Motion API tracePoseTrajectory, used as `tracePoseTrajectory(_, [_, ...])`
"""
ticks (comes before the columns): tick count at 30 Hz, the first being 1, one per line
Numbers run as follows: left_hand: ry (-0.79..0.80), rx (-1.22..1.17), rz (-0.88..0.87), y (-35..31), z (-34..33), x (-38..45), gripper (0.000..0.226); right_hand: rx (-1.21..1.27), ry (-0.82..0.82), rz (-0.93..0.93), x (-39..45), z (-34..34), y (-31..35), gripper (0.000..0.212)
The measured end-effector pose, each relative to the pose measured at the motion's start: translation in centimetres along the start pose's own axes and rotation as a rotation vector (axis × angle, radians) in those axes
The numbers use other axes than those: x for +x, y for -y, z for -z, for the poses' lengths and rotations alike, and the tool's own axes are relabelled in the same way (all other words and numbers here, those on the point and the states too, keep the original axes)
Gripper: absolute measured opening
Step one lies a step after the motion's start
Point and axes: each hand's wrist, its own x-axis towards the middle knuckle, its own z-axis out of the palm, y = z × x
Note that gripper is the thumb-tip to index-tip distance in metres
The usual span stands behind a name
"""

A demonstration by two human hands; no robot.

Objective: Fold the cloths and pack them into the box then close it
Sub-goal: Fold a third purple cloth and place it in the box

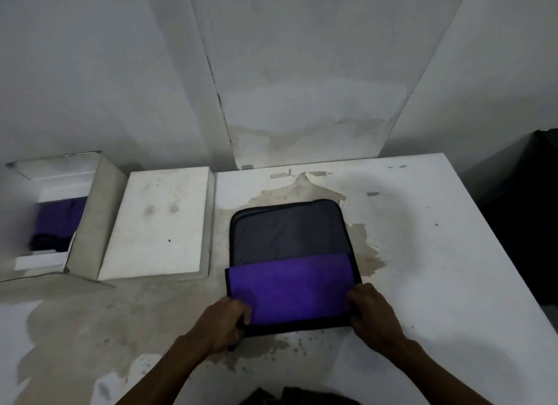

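1. Lay flat on the worn white table (422,253), near the middle: a soft cloth (290,259), squarish with rounded far corners, dark grey on one face, purple and fuzzy on the other, edged in a black border.
2. Had its near part folded away from the person, purple side up, so that a purple band ran left to right across the near half, with smooth grey showing beyond it.
3. Ran its fold line crosswise, parallel to the table's near edge; folded shape longer left to right than front to back.
4. Gripped the near left corner of the cloth: left hand (225,320), fingers curled over the purple face and black border.
5. Gripped the near right corner: right hand (370,314), fingers curled round the cloth's edge.
6. Stood at the far left, against the wall: an open white cardboard box (87,220), rectangular, with purple and dark fabric (59,220) already inside, blurred.
7. Lay just right of the box: its flat white lid (160,223), smudged, long axis running away from the person.
8. Showed peeled, stained patches across the table surface around the cloth.
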Motion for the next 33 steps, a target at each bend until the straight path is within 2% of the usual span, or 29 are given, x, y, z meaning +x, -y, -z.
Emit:
tracePoseTrajectory(3, [-0.030,0.001,-0.011,-0.1,-0.7,-0.5,0.035,-0.018,-0.001,-0.010,-0.5,-0.3,-0.1,0.027])
tracePoseTrajectory(7, [-0.044,-0.027,-0.053,-0.9,-0.6,-1.3,0.021,-0.094,0.013,0.002,-0.8,-0.7,-0.5,0.029])
tracePoseTrajectory(12, [-0.086,-0.082,0.001,-1.9,0.0,-1.7,0.033,-0.116,0.041,-0.015,-0.8,-0.9,0.0,0.025])
tracePoseTrajectory(15, [-0.197,0.048,-0.038,-2.9,0.7,-1.0,0.026,-0.087,-0.057,-0.013,-0.2,-0.8,1.2,0.025])
tracePoseTrajectory(17, [-0.310,0.083,-0.069,-3.6,0.9,0.0,0.019,-0.089,-0.105,0.007,0.8,-0.9,2.3,0.031])
tracePoseTrajectory(19, [-0.384,0.119,-0.153,-4.3,0.7,1.1,0.022,-0.102,-0.104,0.042,2.0,-1.3,3.4,0.040])
tracePoseTrajectory(22, [-0.282,0.181,-0.206,-5.3,0.4,2.6,0.049,-0.175,0.053,0.096,3.8,-1.9,4.5,0.056])
tracePoseTrajectory(25, [-0.115,0.189,-0.088,-4.6,0.7,3.4,0.070,-0.235,0.244,0.019,5.0,-2.1,4.0,0.073])
tracePoseTrajectory(28, [-0.090,0.221,0.001,-2.4,1.1,3.4,0.085,-0.250,0.252,-0.057,5.4,-2.5,2.2,0.083])
tracePoseTrajectory(31, [-0.084,0.260,0.019,-0.9,1.1,3.2,0.076,-0.243,0.229,-0.074,5.4,-2.9,0.9,0.092])
tracePoseTrajectory(33, [-0.175,0.247,-0.002,-1.2,1.1,3.3,0.076,-0.250,0.215,-0.075,5.3,-3.1,0.9,0.091])
